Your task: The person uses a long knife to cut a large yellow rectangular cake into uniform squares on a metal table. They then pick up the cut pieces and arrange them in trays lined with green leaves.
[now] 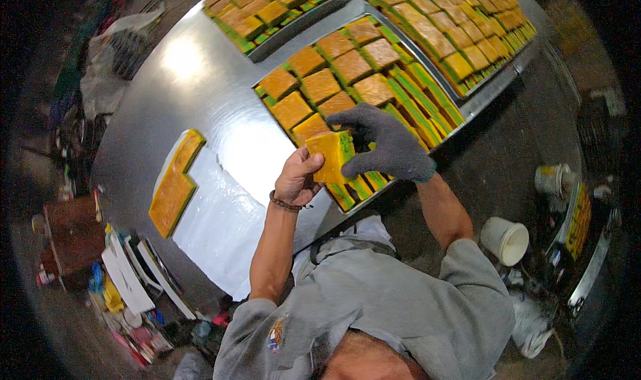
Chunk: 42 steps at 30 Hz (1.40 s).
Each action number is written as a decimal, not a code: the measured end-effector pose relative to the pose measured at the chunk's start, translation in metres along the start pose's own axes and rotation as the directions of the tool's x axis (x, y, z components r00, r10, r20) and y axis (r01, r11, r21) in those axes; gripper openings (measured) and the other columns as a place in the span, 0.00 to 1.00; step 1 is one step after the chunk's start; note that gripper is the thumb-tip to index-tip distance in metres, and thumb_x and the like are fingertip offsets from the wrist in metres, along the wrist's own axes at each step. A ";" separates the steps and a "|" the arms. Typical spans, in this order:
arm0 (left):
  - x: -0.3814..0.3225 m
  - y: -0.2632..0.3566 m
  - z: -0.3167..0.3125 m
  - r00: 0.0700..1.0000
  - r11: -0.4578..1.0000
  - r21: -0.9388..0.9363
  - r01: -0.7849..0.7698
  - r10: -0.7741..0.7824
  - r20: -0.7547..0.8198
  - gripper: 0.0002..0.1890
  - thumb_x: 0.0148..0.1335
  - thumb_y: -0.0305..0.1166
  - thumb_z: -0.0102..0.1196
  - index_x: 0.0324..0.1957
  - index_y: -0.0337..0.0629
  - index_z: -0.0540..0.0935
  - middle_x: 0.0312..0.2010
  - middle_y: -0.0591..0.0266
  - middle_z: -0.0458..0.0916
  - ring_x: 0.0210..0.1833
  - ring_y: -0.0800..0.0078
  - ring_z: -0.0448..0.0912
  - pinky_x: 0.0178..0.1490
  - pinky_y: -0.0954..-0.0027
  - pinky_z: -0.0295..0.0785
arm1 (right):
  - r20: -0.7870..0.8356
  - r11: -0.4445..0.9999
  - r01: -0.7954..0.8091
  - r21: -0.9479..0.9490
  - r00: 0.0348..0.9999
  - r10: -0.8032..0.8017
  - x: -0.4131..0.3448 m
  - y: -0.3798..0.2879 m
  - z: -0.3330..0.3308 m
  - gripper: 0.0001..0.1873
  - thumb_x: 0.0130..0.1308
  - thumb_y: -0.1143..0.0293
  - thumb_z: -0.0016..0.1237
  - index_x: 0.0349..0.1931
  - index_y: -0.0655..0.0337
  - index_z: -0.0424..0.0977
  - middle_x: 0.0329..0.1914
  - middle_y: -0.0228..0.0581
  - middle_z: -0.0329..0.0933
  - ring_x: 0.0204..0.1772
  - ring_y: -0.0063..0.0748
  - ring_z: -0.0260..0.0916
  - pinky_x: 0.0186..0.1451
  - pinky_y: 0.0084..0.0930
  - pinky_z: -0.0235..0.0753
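Note:
My left hand [299, 176], bare and with a beaded bracelet at the wrist, grips a square piece of yellow-and-green layered cake [328, 156] by its left side. My right hand [383, 145] wears a dark grey knit glove. Its thumb and fingers curve apart around the piece's right side; whether the thumb touches the cake is unclear. Both hands are over the near part of a metal tray [368, 202] packed with brown-topped cake squares [320, 84]. Along its right side, several pieces stand on edge, showing green and yellow stripes [420, 100].
Two more cake-filled trays, one at the far left [300, 27] and one at the right [493, 82], share the metal table [150, 110]. An L-shaped cake slab [173, 190] lies on a white sheet [215, 230] to the left. A white bucket [506, 242] is at the right.

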<state>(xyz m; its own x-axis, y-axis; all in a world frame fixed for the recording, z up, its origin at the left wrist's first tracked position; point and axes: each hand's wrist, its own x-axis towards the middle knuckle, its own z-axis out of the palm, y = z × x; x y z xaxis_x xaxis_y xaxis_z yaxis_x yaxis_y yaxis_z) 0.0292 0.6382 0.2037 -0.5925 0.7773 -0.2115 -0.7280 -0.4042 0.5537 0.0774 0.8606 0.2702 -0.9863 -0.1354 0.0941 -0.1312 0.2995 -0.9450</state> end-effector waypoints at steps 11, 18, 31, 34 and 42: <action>0.056 -0.065 0.028 0.909 0.934 0.007 0.357 -0.349 0.230 0.32 0.65 0.31 0.63 0.67 0.33 0.66 0.59 0.53 0.78 0.59 0.63 0.80 0.61 0.63 0.78 | -0.188 0.704 -0.617 0.351 0.690 0.699 -0.142 0.026 -0.069 0.11 0.65 0.73 0.56 0.45 0.69 0.82 0.45 0.43 0.84 0.47 0.27 0.81 0.52 0.25 0.80; 0.074 -0.113 0.057 0.940 0.932 0.160 0.325 -0.336 0.052 0.24 0.69 0.32 0.59 0.62 0.35 0.68 0.54 0.58 0.80 0.57 0.69 0.81 0.61 0.65 0.78 | -0.625 0.779 -0.622 0.081 0.577 0.526 -0.188 0.015 -0.052 0.26 0.66 0.70 0.56 0.63 0.69 0.70 0.59 0.52 0.78 0.62 0.37 0.74 0.63 0.29 0.74; 0.030 -0.022 0.001 0.966 0.729 0.682 -0.058 0.213 -0.145 0.38 0.74 0.39 0.54 0.77 0.38 0.50 0.71 0.44 0.62 0.72 0.59 0.64 0.73 0.63 0.61 | -0.504 0.852 -0.323 0.413 0.698 0.508 -0.009 0.167 -0.128 0.35 0.63 0.66 0.64 0.67 0.68 0.64 0.52 0.49 0.77 0.39 0.34 0.81 0.38 0.29 0.85; -0.029 0.005 -0.033 0.906 0.715 0.700 0.008 0.291 -0.307 0.37 0.72 0.48 0.51 0.77 0.48 0.55 0.69 0.49 0.68 0.69 0.57 0.70 0.72 0.52 0.59 | -0.448 0.840 -0.418 0.345 0.714 0.539 0.028 0.180 -0.130 0.35 0.63 0.64 0.65 0.67 0.64 0.65 0.51 0.49 0.77 0.38 0.33 0.81 0.36 0.29 0.85; -0.164 0.034 -0.103 0.630 0.797 0.601 0.060 0.437 -0.642 0.35 0.74 0.49 0.50 0.75 0.42 0.58 0.65 0.47 0.72 0.63 0.56 0.77 0.65 0.54 0.68 | -0.507 0.596 -0.683 -0.421 0.723 0.470 0.066 0.165 -0.141 0.45 0.54 0.48 0.68 0.67 0.66 0.67 0.61 0.52 0.76 0.53 0.49 0.79 0.62 0.44 0.75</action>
<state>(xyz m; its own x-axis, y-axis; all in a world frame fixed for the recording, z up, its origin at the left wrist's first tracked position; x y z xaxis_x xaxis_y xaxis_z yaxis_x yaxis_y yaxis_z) 0.0659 0.4469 0.1745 -0.9127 0.0032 -0.4087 -0.4086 0.0139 0.9126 -0.0238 1.0343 0.1645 -0.8249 0.5219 -0.2172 0.5538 0.6687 -0.4961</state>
